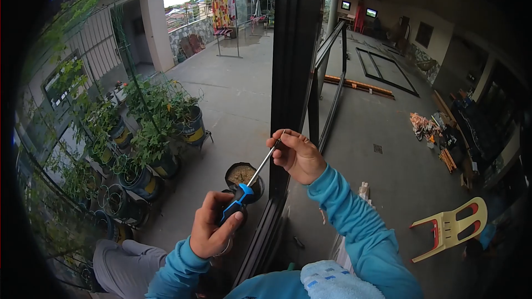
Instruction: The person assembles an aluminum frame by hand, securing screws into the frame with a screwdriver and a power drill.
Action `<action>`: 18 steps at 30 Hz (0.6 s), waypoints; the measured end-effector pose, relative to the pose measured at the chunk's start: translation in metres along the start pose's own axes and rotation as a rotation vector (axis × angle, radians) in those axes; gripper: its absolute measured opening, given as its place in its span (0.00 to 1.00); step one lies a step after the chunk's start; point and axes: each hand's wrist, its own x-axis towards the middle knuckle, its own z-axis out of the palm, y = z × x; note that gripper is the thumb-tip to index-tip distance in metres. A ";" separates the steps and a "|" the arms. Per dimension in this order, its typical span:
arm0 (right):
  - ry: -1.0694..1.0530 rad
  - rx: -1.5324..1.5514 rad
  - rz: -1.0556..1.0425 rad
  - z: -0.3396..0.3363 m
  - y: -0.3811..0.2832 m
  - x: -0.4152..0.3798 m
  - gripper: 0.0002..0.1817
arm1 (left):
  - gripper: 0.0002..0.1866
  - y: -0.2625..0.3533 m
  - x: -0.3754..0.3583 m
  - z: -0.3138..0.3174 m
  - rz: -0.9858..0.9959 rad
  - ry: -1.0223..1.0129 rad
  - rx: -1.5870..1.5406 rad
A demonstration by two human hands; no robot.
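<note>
The screwdriver (252, 180) runs across mid-frame, blue handle at 7 o'clock, shaft rising toward 1 o'clock. The left hand (212, 225) is wrapped shut round the handle, thumb along it, likely to turn it. The right hand (296, 155) pinches the shaft's tip between fingertips, seemingly steadying it or seating something small there; I cannot tell what. Just behind stands the dark frame (289, 50), upright at 12 o'clock. Potted plants (155, 133) crowd 9 o'clock; a yellow chair (451, 227) lies at 4 o'clock.
</note>
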 end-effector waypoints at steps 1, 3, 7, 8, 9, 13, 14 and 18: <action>-0.010 -0.005 -0.040 0.014 -0.006 0.015 0.10 | 0.14 0.020 0.012 -0.007 -0.014 0.032 -0.013; -0.052 0.003 -0.116 0.041 -0.025 0.052 0.10 | 0.14 0.062 0.040 -0.028 0.027 0.083 0.110; -0.313 0.151 -0.284 0.101 -0.078 0.122 0.09 | 0.12 0.154 0.098 -0.052 0.228 0.114 0.263; -0.361 0.210 -0.333 0.111 -0.091 0.137 0.09 | 0.13 0.166 0.115 -0.056 0.339 0.130 0.346; -0.416 0.252 -0.378 0.121 -0.103 0.149 0.08 | 0.14 0.187 0.126 -0.062 0.310 0.086 0.444; -0.447 0.396 -0.433 0.132 -0.131 0.177 0.07 | 0.14 0.231 0.162 -0.059 0.356 0.042 0.513; -0.451 0.394 -0.442 0.131 -0.132 0.181 0.07 | 0.13 0.236 0.169 -0.058 0.375 0.014 0.537; -0.511 0.462 -0.513 0.134 -0.132 0.192 0.08 | 0.12 0.251 0.181 -0.046 0.349 0.046 0.625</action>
